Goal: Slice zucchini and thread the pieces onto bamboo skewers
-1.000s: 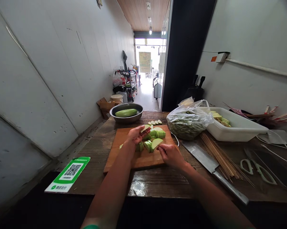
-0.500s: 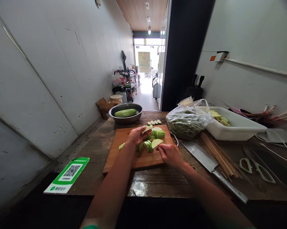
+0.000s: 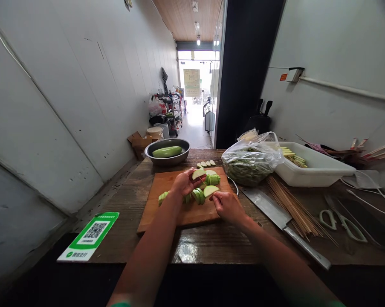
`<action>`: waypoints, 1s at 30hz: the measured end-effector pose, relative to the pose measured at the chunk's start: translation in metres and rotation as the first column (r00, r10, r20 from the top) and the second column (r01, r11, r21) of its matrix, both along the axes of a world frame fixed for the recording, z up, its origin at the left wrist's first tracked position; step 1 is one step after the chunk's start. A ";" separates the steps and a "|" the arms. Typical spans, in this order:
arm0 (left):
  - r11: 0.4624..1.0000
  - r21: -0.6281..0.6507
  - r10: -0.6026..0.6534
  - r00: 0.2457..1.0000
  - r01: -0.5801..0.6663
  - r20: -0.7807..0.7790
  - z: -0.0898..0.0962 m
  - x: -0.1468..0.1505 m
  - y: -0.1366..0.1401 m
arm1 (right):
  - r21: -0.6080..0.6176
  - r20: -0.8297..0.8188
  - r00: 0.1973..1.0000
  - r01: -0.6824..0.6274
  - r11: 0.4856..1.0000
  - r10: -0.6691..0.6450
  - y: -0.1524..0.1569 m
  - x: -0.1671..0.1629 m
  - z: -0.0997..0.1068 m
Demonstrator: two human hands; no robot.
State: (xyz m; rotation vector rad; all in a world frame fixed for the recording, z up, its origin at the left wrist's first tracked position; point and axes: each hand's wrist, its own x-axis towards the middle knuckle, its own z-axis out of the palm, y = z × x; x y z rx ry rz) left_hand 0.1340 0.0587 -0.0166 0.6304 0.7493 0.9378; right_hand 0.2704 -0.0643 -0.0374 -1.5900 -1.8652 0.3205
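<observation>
My left hand [image 3: 183, 182] pinches a half-round zucchini slice [image 3: 198, 174] between thumb and fingers, over the cutting board [image 3: 186, 218]. A thin bamboo skewer [image 3: 204, 181] runs from that slice toward my right hand [image 3: 226, 206]. My right hand is closed around the skewer's near end, which the fingers hide. Just in front of those fingers is another half-round slice [image 3: 210, 191], apparently threaded on the skewer. Cut zucchini pieces [image 3: 212, 179] lie in rows on the board beneath and behind both hands.
A metal bowl [image 3: 149, 156] with a whole zucchini stands behind the board. Small slices [image 3: 206, 163] lie beyond it. To the right are a plastic bag [image 3: 251, 164], a white tub [image 3: 320, 175], a cleaver [image 3: 272, 211], loose skewers [image 3: 290, 204] and scissors [image 3: 347, 226]. A QR card [image 3: 90, 236] lies left.
The slice in my left hand is turned more toward the camera and sits slightly lower. My right hand has hardly moved. The whole view has shifted slightly.
</observation>
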 end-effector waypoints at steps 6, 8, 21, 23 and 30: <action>0.995 0.090 0.040 0.999 -0.043 0.025 0.001 0.003 -0.005 | 0.022 0.015 1.000 -0.002 1.000 0.001 0.000 0.000 0.000; 0.991 0.126 0.048 0.998 -0.052 0.031 -0.001 0.003 -0.005 | 0.024 0.041 0.999 0.009 1.000 -0.010 0.000 0.000 0.002; 0.983 0.161 0.089 0.995 -0.094 0.033 -0.004 0.009 -0.010 | -0.040 -0.005 1.000 0.027 0.999 -0.028 -0.002 0.000 0.006; 0.982 0.172 0.073 0.997 -0.077 0.031 -0.005 0.009 -0.011 | -0.040 -0.009 0.999 0.034 0.999 -0.035 -0.002 0.000 0.007; 0.981 0.192 0.017 0.999 -0.025 0.044 -0.009 0.011 -0.012 | -0.048 -0.018 0.999 0.050 0.998 -0.051 -0.001 0.001 0.007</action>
